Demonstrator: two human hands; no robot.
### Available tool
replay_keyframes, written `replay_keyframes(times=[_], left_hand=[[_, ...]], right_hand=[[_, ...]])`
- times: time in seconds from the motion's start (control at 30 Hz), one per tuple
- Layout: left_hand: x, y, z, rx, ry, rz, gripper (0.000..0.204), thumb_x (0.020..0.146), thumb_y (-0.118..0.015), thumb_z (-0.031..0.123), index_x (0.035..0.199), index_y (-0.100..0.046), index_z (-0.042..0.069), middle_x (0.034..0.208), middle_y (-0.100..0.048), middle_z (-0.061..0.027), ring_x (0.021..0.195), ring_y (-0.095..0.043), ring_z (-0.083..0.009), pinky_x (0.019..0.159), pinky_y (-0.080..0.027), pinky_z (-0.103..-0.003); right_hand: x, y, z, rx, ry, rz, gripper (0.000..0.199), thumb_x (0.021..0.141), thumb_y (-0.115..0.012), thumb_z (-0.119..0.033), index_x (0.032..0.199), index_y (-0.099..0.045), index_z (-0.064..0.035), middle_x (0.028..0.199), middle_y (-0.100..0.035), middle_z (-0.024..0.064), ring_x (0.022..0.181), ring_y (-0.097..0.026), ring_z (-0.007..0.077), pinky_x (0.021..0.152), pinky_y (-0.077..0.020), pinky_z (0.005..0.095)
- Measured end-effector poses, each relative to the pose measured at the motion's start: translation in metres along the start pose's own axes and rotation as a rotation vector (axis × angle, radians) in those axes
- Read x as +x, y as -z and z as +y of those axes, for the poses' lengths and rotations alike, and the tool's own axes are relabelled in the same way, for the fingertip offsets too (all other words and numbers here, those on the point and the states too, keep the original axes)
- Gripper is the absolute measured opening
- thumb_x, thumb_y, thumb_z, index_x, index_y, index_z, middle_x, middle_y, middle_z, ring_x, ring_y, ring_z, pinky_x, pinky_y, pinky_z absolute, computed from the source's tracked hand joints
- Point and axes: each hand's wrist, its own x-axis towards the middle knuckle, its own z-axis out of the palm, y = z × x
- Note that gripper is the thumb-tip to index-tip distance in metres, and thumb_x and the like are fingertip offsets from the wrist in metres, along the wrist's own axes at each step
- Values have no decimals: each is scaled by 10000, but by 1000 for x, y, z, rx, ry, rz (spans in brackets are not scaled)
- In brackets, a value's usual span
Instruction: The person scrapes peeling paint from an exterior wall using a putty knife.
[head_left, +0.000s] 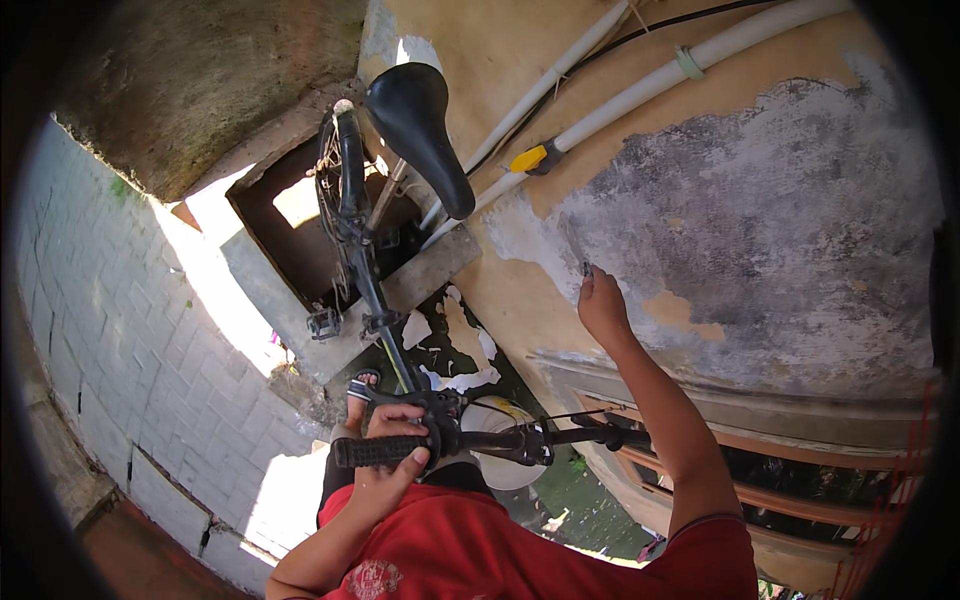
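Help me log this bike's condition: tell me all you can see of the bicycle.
The bicycle has a thin dark frame and stands beside a peeling wall. Its black saddle sits on a bare metal post, with the rear tyre behind it. One pedal shows low on the frame. The handlebar is black with ribbed grips, levers and cables. The left hand clasps the left grip; the right hand rests on the wall, not the bike.

A red short-sleeved shirt [470,555] is worn. A pale printed emblem is seen near its lower edge. Both forearms are left bare.
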Motion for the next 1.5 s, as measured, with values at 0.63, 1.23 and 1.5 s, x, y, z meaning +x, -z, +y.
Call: replay_keyframes(times=[0.63,1.23,1.5], left_hand=[[-4,-2,-3,-17,6,17,238,870,-699,141,1050,-602,20,1230,-517,-154,1113,-527,-229,966,-430,-360],[0,-9,3,11,67,15,252,866,-698,147,1049,-600,6,1237,-515,-149,1128,-507,-228,973,-419,-356],[-2,-10,-8,42,28,13,273,873,-695,196,1056,-595,20,1234,-519,-145,1142,-491,-234,995,-391,-384]], right_hand=[[86,-60,-2,-43,193,57,341,973,-491,-202,1200,-612,22,933,-651,216,820,-649,369,791,-515,459],[50,-130,29,811,-56,110,265,1000,-539,-207,1171,-555,-5,807,-564,11,696,-509,86,629,-441,255],[82,-142,30,738,87,248,256,996,-552,-198,1165,-574,-6,777,-555,-4,662,-496,85,604,-434,258]])
